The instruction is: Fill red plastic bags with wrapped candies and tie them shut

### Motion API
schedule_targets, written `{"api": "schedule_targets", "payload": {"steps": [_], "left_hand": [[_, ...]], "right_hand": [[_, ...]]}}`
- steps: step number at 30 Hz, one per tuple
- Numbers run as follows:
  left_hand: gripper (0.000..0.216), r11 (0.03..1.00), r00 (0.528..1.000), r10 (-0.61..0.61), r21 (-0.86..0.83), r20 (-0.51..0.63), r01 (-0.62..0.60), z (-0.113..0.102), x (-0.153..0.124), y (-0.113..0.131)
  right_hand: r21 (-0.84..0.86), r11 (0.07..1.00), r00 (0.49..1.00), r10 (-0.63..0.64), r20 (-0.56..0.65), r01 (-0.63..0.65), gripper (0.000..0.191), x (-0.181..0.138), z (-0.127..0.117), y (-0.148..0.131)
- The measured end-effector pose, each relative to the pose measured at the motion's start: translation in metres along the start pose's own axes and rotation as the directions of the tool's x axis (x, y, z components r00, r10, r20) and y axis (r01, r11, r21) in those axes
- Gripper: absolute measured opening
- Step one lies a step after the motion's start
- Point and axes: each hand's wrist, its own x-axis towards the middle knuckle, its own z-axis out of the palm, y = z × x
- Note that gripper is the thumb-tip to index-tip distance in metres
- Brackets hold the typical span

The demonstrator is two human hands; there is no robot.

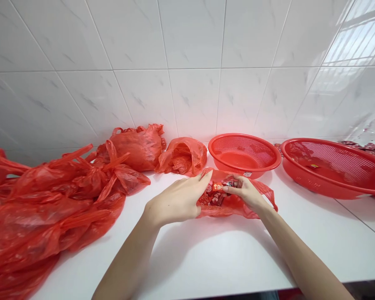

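In front of me on the white table lies a red plastic bag (228, 210), its mouth spread and several red-wrapped candies (216, 197) inside. My left hand (176, 201) grips the left side of the bag, though its fingertips are partly hidden by the hand and the plastic. Over the bag's opening, my right hand (246, 192) pinches a wrapped candy (228, 181) with dark red, shiny foil between thumb and fingers. Another candy with an orange-red wrapper (218, 186) shows just beside the right thumb.
Knotted red bags (56, 208) are heaped along the left. A full red bag (137, 148) and a crumpled open one (184, 156) stand by the tiled wall (193, 100). Two red sieve baskets (245, 166) (328, 187) are at back right, with wrapped candies (370, 148) beyond.
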Motion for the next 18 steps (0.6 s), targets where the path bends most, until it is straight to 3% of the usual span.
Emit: {"api": "schedule_targets", "payload": {"steps": [6, 13, 18], "left_hand": [[0.075, 1.000, 1.000, 0.015, 0.005, -0.020, -0.015, 0.001, -0.001, -0.001], [0.071, 0.999, 0.998, 0.038, 0.007, -0.055, -0.038, 0.002, -0.003, -0.001], [0.073, 0.998, 0.997, 0.044, 0.039, -0.057, -0.042, 0.001, -0.005, 0.001]], "right_hand": [[-0.130, 0.991, 0.992, -0.025, -0.121, 0.009, 0.037, 0.000, -0.002, 0.000], [-0.432, 0.897, 0.989, -0.138, -0.060, 0.099, 0.022, 0.005, -0.002, 0.014], [-0.522, 0.837, 0.985, -0.169, 0.041, 0.165, 0.017, 0.006, 0.003, 0.026]]}}
